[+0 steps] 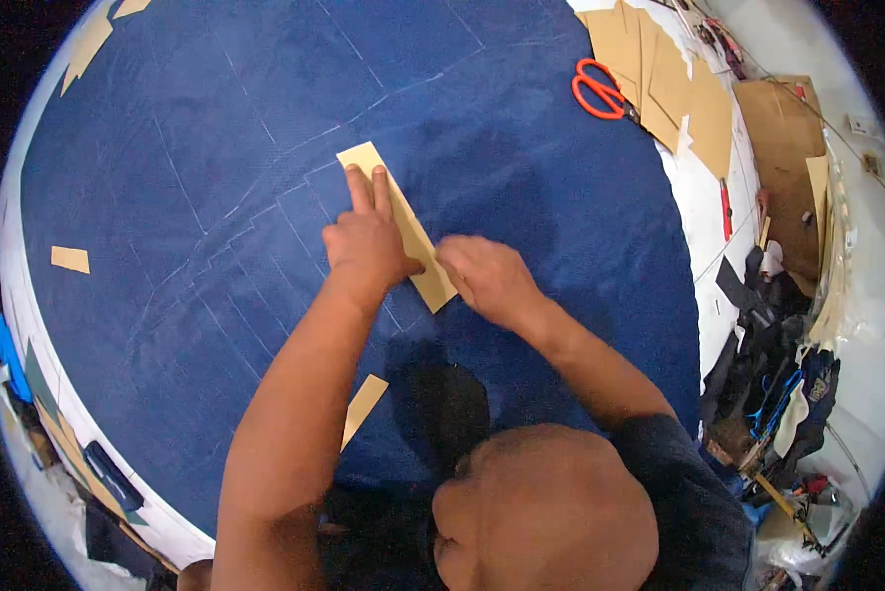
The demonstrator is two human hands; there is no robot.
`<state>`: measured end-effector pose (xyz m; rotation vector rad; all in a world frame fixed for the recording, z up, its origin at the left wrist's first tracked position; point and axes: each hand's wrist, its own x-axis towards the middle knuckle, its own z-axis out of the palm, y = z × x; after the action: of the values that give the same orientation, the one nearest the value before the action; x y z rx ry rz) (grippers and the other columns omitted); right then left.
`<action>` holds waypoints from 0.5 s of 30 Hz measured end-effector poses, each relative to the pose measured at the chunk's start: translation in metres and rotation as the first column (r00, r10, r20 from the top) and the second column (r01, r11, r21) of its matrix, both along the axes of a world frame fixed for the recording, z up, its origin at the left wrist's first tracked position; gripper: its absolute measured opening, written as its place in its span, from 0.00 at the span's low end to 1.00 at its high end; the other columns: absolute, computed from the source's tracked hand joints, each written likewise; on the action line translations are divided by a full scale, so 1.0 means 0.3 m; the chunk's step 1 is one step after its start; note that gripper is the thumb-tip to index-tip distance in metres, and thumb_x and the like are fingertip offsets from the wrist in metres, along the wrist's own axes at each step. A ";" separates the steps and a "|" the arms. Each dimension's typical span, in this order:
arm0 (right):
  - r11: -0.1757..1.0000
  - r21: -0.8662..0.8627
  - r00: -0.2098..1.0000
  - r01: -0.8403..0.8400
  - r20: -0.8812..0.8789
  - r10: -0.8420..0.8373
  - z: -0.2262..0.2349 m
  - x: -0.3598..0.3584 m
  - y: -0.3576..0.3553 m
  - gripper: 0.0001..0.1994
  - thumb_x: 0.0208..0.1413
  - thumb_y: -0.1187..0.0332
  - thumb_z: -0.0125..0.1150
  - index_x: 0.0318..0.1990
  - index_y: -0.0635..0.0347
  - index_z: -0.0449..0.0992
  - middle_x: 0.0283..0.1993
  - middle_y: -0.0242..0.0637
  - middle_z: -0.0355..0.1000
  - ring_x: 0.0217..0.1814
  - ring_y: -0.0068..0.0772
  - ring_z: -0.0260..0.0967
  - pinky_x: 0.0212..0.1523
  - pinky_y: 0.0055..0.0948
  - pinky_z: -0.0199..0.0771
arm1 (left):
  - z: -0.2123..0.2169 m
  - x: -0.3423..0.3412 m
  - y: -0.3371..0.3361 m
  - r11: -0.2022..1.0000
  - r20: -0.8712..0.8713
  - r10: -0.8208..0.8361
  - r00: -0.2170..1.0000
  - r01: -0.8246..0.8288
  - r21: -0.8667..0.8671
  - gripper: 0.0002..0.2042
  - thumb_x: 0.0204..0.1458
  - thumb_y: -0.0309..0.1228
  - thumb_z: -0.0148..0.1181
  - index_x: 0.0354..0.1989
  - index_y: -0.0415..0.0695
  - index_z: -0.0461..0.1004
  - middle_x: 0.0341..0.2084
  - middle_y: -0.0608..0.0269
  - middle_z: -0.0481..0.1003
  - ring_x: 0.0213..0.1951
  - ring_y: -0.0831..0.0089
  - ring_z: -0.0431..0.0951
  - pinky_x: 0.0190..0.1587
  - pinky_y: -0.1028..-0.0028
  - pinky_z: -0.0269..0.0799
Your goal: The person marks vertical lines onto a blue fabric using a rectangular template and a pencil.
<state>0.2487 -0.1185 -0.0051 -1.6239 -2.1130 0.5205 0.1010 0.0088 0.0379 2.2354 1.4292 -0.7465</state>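
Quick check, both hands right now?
Left hand: open, two extended fingers and thumb on the tan card strip.
Right hand: fingers curled at the strip's right edge; whether it holds anything cannot be told.

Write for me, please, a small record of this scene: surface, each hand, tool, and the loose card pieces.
Surface: dark blue cloth with pale drawn lines
Left hand: pressing on a tan card strip
Right hand: curled at the strip's right edge; whether it grips anything is unclear
Tool: orange-handled scissors, upper right
Loose pieces: small card, far left; second strip, beside the left forearm
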 end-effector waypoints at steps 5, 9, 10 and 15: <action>0.999 0.033 0.997 0.007 -0.080 -0.005 0.029 0.019 -0.117 0.08 0.54 0.71 0.58 0.42 0.58 0.73 0.42 0.38 0.74 0.40 0.43 0.73 0.39 0.42 0.77 | -0.007 -0.006 0.007 1.000 0.027 -0.003 1.000 0.003 0.013 0.69 0.29 0.55 0.81 0.76 0.45 0.37 0.74 0.39 0.40 0.51 0.48 0.80 0.47 0.56 0.80; 0.977 0.033 0.963 0.209 -0.180 -0.200 0.056 0.002 -0.100 0.12 0.53 0.69 0.61 0.46 0.57 0.76 0.41 0.37 0.75 0.42 0.44 0.74 0.43 0.42 0.77 | 0.012 -0.004 0.003 1.000 0.049 0.005 0.999 -0.006 0.031 0.69 0.28 0.54 0.81 0.76 0.46 0.37 0.74 0.39 0.40 0.51 0.47 0.80 0.47 0.57 0.80; 0.953 -0.041 0.928 0.300 -0.218 -0.302 0.027 -0.015 -0.107 0.14 0.52 0.68 0.63 0.47 0.56 0.77 0.41 0.37 0.75 0.43 0.44 0.74 0.46 0.42 0.76 | 0.011 -0.003 0.003 1.000 0.030 0.006 1.000 -0.006 0.020 0.69 0.28 0.54 0.81 0.76 0.46 0.37 0.74 0.38 0.40 0.51 0.47 0.80 0.46 0.57 0.81; 0.979 0.130 0.978 0.158 0.116 -0.173 -0.086 -0.118 -0.162 0.16 0.51 0.62 0.65 0.48 0.48 0.79 0.56 0.25 0.75 0.67 0.43 0.63 0.70 0.71 0.41 | 0.002 -0.018 -0.012 0.999 0.073 0.014 0.997 -0.017 0.042 0.65 0.27 0.53 0.81 0.74 0.50 0.44 0.73 0.38 0.44 0.51 0.45 0.79 0.46 0.54 0.80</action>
<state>0.2135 -0.1670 -0.0307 -1.7845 -2.0298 0.2374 0.0957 0.0052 0.0385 2.2567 1.4392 -0.6281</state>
